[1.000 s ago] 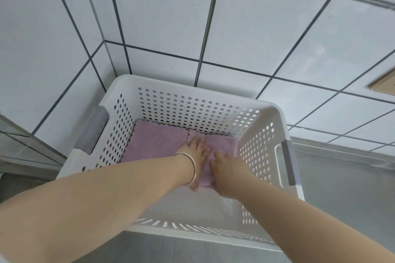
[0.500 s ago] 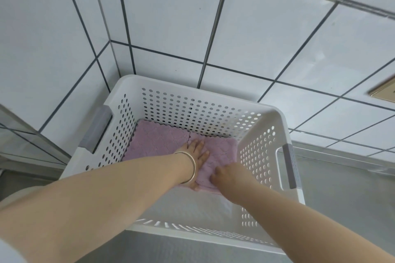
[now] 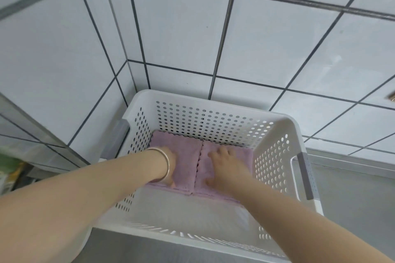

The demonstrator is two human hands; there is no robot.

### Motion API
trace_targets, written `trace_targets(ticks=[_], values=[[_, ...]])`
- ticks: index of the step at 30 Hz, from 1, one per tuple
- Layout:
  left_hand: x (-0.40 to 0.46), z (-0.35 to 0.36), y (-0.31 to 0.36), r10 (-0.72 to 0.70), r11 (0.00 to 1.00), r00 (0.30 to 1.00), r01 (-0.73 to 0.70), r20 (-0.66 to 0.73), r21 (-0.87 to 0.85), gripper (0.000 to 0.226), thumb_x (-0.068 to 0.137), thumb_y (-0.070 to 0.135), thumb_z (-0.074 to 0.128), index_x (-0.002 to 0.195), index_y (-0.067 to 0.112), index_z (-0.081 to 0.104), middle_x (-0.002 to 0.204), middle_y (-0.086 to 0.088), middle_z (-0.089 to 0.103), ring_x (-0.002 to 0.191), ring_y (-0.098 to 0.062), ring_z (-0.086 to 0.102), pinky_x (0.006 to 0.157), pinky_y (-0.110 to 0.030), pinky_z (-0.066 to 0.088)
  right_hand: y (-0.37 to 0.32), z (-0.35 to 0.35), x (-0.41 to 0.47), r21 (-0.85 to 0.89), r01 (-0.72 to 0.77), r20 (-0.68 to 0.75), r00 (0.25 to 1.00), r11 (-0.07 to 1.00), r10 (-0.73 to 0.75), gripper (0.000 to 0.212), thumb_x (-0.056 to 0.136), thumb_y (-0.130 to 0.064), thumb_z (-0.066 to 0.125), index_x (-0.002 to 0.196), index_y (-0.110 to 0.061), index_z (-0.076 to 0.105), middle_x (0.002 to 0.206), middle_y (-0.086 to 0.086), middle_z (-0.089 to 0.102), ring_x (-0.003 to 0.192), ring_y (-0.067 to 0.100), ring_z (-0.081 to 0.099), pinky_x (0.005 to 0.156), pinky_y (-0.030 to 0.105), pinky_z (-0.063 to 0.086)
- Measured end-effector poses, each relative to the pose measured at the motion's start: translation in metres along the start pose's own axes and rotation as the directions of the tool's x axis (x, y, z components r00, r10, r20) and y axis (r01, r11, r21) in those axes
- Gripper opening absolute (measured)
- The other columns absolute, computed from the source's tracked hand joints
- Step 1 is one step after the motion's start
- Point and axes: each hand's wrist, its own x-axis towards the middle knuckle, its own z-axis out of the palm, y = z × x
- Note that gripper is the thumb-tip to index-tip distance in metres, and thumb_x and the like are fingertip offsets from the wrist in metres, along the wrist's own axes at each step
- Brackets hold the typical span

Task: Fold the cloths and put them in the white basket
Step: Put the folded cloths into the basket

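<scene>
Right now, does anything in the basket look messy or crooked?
Nothing stands out. Two folded fuzzy purple cloths, one on the left and one on the right, lie flat side by side at the far end of the white perforated plastic basket. The left hand and right hand each press one down.

Both forearms are showing bare, no sleeves in view. Left hand (image 3: pixel 171 163) is wearing a thin silver bangle (image 3: pixel 167 164) at the wrist. Right hand (image 3: pixel 226 166) is wearing nothing visible: no ring, no band.
</scene>
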Motion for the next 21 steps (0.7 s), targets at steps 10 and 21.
trace_targets(ticks=[10,21], values=[[0.022,0.031,0.009,-0.164,0.986,0.975,0.168,0.151,-0.016,0.104,0.082,0.042,0.062,0.144,0.023,-0.019,0.152,-0.025,0.000,0.131,-0.045,0.030,0.104,-0.049,0.038,-0.028,0.033,0.022,-0.097,-0.119,0.150,0.980,0.988,0.133,0.083,0.088,-0.051,0.044,0.149,-0.024,-0.005,0.156,0.010,-0.010,0.141,0.038,-0.001,0.101,0.066,0.026],[-0.077,-0.042,-0.022,-0.195,0.924,0.844,-0.013,-0.500,-0.382,0.048,0.087,0.043,0.052,0.132,0.027,0.043,0.128,0.004,0.050,0.112,-0.019,0.052,0.092,-0.036,0.048,-0.005,-0.088,-0.046,0.171,0.106,-0.431,0.902,0.980,-0.022,0.032,0.094,-0.028,0.040,0.122,-0.021,0.055,0.112,-0.002,0.063,0.104,0.022,0.058,0.081,0.033,0.047]])
